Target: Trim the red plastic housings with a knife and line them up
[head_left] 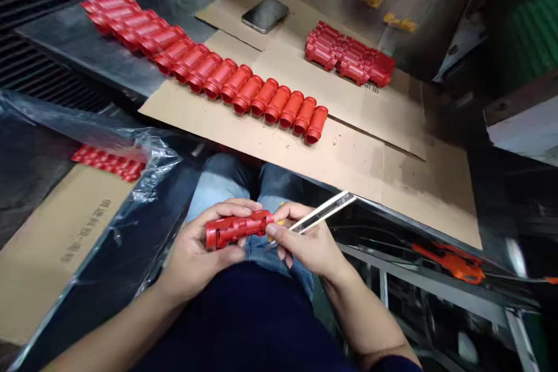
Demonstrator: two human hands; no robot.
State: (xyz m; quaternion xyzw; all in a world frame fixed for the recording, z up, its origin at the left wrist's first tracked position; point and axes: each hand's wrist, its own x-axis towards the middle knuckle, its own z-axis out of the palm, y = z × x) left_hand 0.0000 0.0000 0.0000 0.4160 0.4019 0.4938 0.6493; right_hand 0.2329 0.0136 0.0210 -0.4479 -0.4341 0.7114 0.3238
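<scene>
My left hand (pixel 198 250) grips a red moulded plastic part (pixel 235 229), a ribbed cylindrical piece lying crosswise over my lap. My right hand (pixel 305 241) is closed around a utility knife (pixel 322 212) with a metal body and a bit of yellow showing. The knife's near end sits at the right end of the red part, and my fingers hide the exact point of contact. Beyond my hands, a long row of similar red parts (pixel 248 93) lies on flattened cardboard (pixel 349 139).
A red cluster of parts (pixel 349 55) and a dark smartphone (pixel 265 14) lie on the cardboard. To the left, clear plastic sheeting (pixel 148 151) partly covers more red parts (pixel 108 163) beside a cardboard box (pixel 56 250). An orange tool (pixel 449 261) sits low at right, below a metal table edge (pixel 414 232).
</scene>
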